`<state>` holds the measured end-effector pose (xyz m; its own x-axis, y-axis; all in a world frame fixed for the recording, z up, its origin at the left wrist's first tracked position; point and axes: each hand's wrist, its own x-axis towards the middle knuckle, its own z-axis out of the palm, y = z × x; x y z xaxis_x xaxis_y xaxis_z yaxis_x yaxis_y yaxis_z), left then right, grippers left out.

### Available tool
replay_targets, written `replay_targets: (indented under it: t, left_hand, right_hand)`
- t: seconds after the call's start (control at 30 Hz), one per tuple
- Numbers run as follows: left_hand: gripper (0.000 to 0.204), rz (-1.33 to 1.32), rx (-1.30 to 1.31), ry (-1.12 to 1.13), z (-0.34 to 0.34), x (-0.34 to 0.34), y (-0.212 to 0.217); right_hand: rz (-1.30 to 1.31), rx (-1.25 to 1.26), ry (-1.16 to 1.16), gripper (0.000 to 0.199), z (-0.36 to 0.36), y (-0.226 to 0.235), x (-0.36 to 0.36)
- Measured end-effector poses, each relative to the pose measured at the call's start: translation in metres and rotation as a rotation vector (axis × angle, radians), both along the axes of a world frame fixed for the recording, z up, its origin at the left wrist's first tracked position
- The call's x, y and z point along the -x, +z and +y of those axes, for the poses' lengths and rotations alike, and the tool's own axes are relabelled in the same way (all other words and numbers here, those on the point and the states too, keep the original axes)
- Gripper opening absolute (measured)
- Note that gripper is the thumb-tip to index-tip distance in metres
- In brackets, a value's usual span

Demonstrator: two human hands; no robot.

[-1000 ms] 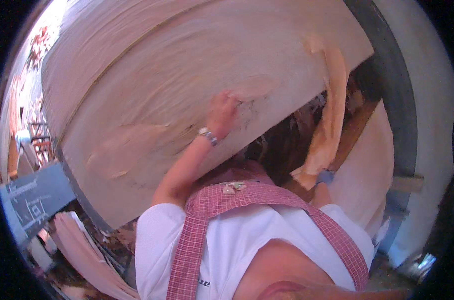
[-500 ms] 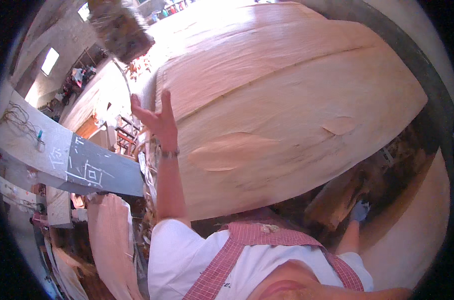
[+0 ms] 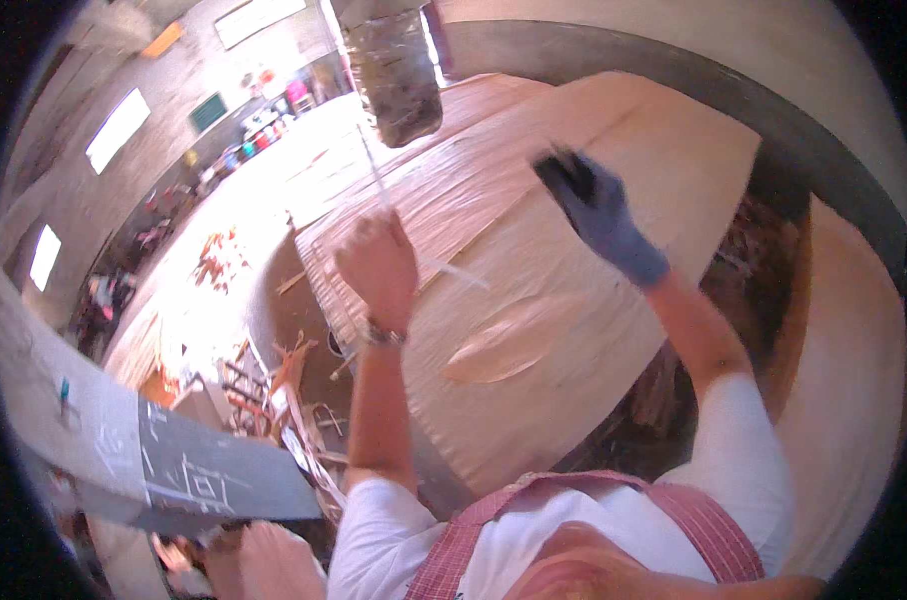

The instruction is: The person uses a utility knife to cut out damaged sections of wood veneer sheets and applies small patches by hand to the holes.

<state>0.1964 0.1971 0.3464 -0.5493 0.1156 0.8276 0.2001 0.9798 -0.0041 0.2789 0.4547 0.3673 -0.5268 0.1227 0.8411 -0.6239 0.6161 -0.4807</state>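
Observation:
My left hand (image 3: 377, 262), bare with a band at the wrist, is raised and closed in a fist. A thin whitish cord (image 3: 372, 165) runs down into the fist from beside a hanging block (image 3: 392, 85) that looks wrapped in shiny film. The cord's loose end slants out over the sheets beyond the fist. To the right, my right hand (image 3: 604, 215) is lifted in a grey-blue glove. Its fingers look dark and blurred, so whether they hold anything is unclear. Beneath both hands lies a broad pile of thin wood veneer sheets (image 3: 614, 300), with a lens-shaped loose piece (image 3: 509, 340) on top.
A grey beam (image 3: 224, 470) with chalk marks crosses the lower left. Veneer scraps (image 3: 294, 375) lie beside the pile's left edge. At the right stands a curved pale sheet (image 3: 849, 370), with dark broken wood pieces (image 3: 739, 245) beside it. Small windows and clutter line the far wall.
My left hand has gone from spread fingers to a fist on the cord. My gloved right hand has risen from low at the right to above the veneer pile. The view has shifted.

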Motion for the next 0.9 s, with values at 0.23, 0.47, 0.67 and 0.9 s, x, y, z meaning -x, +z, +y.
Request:
replay_targets:
  t: [0.23, 0.47, 0.67, 0.9]
  left_hand:
    - [0.036, -0.346, 0.026, -0.641, -0.082, -0.061, -0.082]
    - [0.051, -0.870, -0.845, -1.691, -0.161, 0.009, 0.014]
    - [0.051, -1.239, -0.856, -1.951, -0.161, -0.014, 0.083]
    - [0.065, -1.546, -1.100, -1.359, -0.263, 0.005, -0.005]
  right_hand:
    - [0.434, -0.135, -0.181, 0.031, -0.175, 0.177, 0.095]
    - [-0.053, 0.582, 0.319, 0.023, -0.287, 0.077, 0.007]
    - [0.128, 0.176, -0.136, 0.019, -0.336, 0.015, -0.016]
    - [-0.348, 0.798, 0.183, 0.035, -0.424, -0.050, -0.040]
